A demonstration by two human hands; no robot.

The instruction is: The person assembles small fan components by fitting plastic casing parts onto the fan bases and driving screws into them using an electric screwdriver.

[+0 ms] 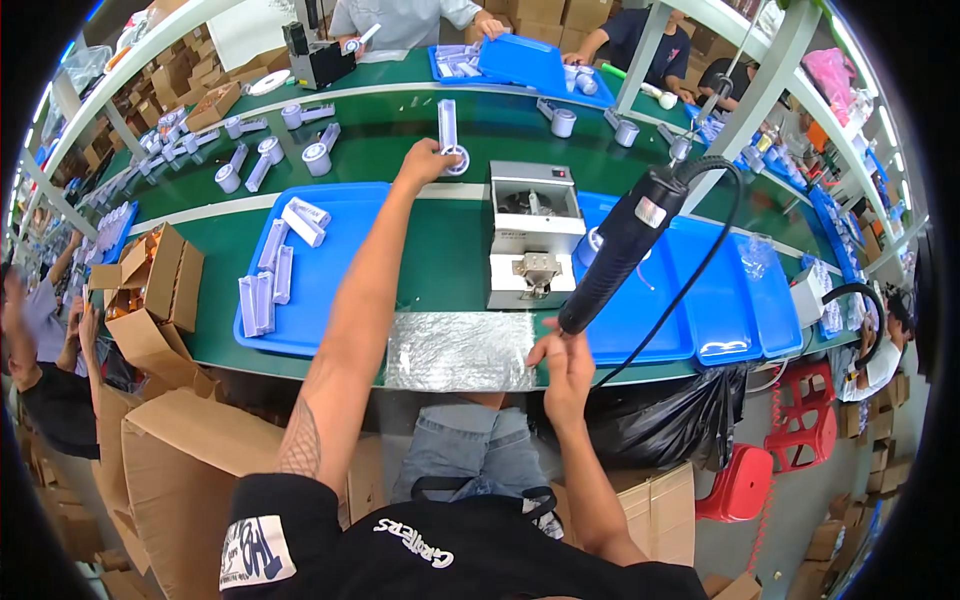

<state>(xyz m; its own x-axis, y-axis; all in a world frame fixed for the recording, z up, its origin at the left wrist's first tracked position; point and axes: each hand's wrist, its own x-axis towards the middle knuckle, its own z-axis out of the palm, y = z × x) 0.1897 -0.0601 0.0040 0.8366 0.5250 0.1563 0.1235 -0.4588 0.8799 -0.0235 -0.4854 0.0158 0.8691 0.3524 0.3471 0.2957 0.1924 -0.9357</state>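
Note:
My left hand (428,164) reaches out to the green belt, its fingers closed on the round end of a pale lavender plastic part with a long trough-like handle (447,122). The handle points away from me. My right hand (566,366) is near the bench's front edge, its fingers closed around the lower tip of a black electric screwdriver (628,240), which slants up to the right. The fingers hide the bit. Between my forearms lies a silvery, film-wrapped pad (460,352). Just beyond it stands a grey and white screw feeder (535,235).
A blue tray (345,215) with several lavender parts lies left; more blue trays (640,325) lie right. Similar round-ended parts (317,158) dot the belt. The screwdriver's black cable (735,210) loops at right. An open carton (150,290) stands left. Co-workers sit across and beside.

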